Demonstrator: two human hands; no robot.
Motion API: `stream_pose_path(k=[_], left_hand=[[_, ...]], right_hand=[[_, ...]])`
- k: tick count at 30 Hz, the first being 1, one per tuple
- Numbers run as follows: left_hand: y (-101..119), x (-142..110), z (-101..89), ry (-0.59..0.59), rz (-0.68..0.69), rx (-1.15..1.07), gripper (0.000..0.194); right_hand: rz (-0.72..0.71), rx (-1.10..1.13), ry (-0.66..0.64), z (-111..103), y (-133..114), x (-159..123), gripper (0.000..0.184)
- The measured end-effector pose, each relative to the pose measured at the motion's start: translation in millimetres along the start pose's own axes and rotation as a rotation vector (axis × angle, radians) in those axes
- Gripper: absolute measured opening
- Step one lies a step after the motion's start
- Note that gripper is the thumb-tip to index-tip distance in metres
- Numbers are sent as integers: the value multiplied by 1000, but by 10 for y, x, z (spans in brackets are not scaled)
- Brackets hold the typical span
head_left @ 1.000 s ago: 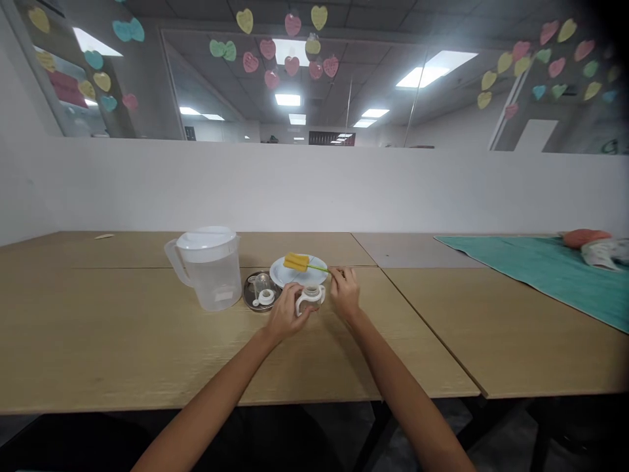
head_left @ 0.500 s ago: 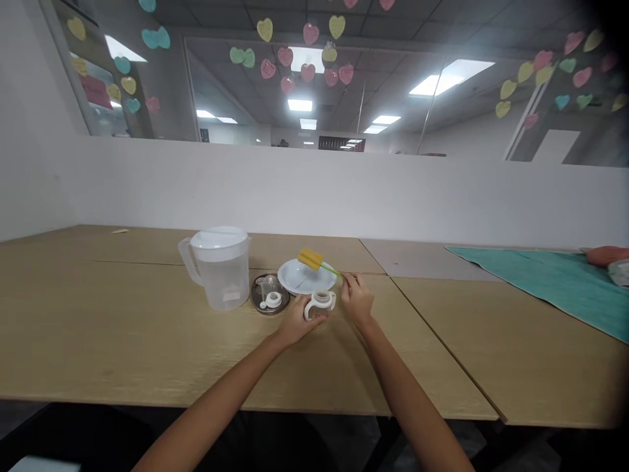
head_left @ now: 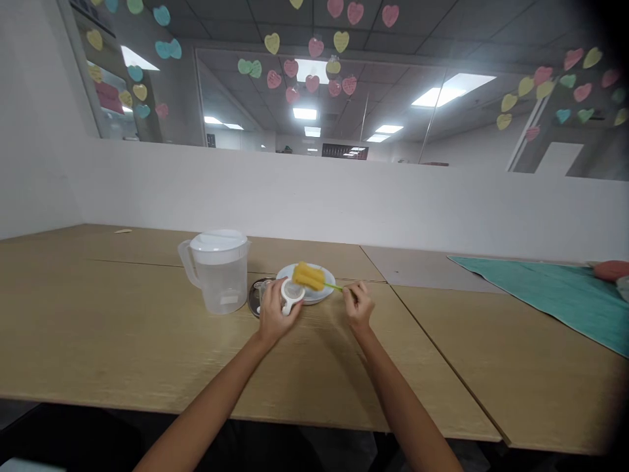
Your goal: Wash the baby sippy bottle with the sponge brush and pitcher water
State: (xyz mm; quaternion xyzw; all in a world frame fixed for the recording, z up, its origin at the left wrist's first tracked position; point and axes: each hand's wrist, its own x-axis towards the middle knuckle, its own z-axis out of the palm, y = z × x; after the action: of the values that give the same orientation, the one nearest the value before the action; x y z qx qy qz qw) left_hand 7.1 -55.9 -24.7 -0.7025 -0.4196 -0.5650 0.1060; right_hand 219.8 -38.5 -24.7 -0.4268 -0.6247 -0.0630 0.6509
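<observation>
My left hand (head_left: 276, 311) is wrapped round a small baby bottle (head_left: 293, 293) with a white collar and handles, its open mouth tilted toward the right. In my right hand (head_left: 358, 305) is the thin green handle of a bottle brush (head_left: 308, 276) with a yellow sponge head. The sponge lies just at the bottle's mouth; whether it touches the rim I cannot tell. Behind and below them sits a white bowl (head_left: 324, 293). A dark metal tray (head_left: 253, 300) with clear and white parts on it is partly hidden by my left hand.
A clear plastic pitcher (head_left: 223, 275) with a white lid stands left of the tray. To the right a green cloth (head_left: 555, 295) covers part of the table (head_left: 147, 334), with a reddish item (head_left: 610, 270) at its far end. A white wall (head_left: 339, 203) rises behind.
My left hand has moved left and turned the bottle so its mouth faces the sponge. My right hand has shifted slightly, bringing the brush head down toward that mouth.
</observation>
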Motion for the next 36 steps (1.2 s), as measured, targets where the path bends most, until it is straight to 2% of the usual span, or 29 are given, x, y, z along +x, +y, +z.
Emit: stream_pose_path(k=[5,11,17,19,24,29,33,36], left_hand=[[-179,81,-33,99,-64,125,53],[-293,104,-55,114,-66,214,51],[-373,94,-112,52,83,244,47],[-385,81,-112,33,127,263,45],[-312,44,-51,-102,268,238,44],[-294,99,-101,-23,135,328,49],[-352,182,-146,-18,145,400,54],[-394,235,-119,-21,134,436,61]], right_hand=[[-78,-188,-5,50,-107,-5,27],[-233,-327,-40,-41,-3,102,21],[-358,-382,-70,-73,24,127,23],[-396,-401,-84,-21,-37,84,23],[-530,-436,-84,145,-204,-46,19],[-411,-436,-37,61,-47,8,22],[-406,-534,-41,-70,157,103,25],[-297,-630,34,-114,261,142,27]])
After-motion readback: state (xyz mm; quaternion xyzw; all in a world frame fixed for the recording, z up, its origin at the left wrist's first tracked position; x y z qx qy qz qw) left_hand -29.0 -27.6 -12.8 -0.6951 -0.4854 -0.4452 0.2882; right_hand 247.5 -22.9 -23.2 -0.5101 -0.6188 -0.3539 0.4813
